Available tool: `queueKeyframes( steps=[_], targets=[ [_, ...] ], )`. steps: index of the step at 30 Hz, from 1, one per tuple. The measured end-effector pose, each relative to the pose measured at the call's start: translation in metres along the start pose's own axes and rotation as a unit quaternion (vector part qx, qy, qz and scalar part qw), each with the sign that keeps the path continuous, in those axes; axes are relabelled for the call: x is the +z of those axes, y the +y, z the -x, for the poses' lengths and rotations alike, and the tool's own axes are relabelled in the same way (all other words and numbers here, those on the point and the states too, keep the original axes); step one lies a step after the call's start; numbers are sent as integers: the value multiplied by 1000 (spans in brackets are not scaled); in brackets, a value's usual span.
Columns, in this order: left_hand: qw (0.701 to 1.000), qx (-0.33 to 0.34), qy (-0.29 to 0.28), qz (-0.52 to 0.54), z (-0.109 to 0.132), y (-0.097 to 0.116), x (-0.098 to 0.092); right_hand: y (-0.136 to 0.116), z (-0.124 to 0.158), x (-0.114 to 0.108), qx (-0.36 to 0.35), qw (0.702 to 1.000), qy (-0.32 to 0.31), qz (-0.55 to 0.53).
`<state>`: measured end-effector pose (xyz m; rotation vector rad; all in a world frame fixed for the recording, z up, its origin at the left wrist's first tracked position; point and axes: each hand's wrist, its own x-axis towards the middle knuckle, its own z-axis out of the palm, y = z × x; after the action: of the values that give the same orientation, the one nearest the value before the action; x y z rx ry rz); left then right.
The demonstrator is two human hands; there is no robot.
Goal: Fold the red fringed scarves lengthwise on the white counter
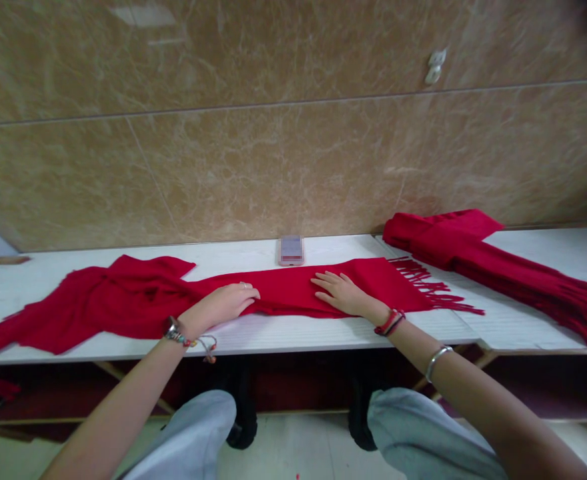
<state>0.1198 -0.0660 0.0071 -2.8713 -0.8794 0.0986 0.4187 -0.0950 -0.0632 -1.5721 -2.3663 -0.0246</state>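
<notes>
A long red scarf (pixel 283 287) lies stretched along a narrow white table (pixel 293 333), its fringe at the right end. My left hand (pixel 228 301) rests on the scarf near its middle, fingers curled and pressed on the cloth. My right hand (pixel 341 292) lies flat on the scarf, fingers stretched out and spread. The scarf's left part is bunched and hangs off the table's left end.
A phone (pixel 291 249) lies at the table's back edge by the marble wall. A second red scarf (pixel 493 260) lies on the adjoining white table (pixel 548 320) at the right. My knees show below the table's front edge.
</notes>
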Motion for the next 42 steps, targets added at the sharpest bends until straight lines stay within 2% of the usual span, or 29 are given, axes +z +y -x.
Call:
queueKeyframes(
  steps=[2,4,6,9,11,16,23,26,30,32,36,42],
  targets=[
    [999,-29,33,-25,-4,-1,1,-5,0,-7,-32,998,36,-38],
    [998,-31,40,-36,-7,1,5,-14,3,-17,-92,989,57,-101],
    [999,1,27,-20,-8,4,9,-25,7,-28,-150,976,28,-158],
    [999,45,14,28,-6,7,11,-39,14,-37,-187,966,-59,-171],
    [998,51,9,44,-2,7,10,-41,19,-37,-191,966,-73,-161],
    [999,47,-3,-6,2,9,9,-35,23,-26,-190,968,-19,-161],
    [995,10,42,-87,-13,30,16,-33,27,-21,-161,979,46,-120],
    [996,-4,46,-83,-15,30,15,-30,30,-29,-162,979,17,-123],
    [997,-23,46,-62,-14,21,14,-23,31,-40,-145,980,-73,-111],
    [997,-25,32,-59,-13,18,13,-20,30,-42,-127,983,-85,-102],
    [998,-36,7,-61,-12,18,9,-14,30,-35,-119,987,-46,-99],
    [999,-32,0,-41,-10,21,5,-2,38,-20,-142,986,70,-47]
  ],
)
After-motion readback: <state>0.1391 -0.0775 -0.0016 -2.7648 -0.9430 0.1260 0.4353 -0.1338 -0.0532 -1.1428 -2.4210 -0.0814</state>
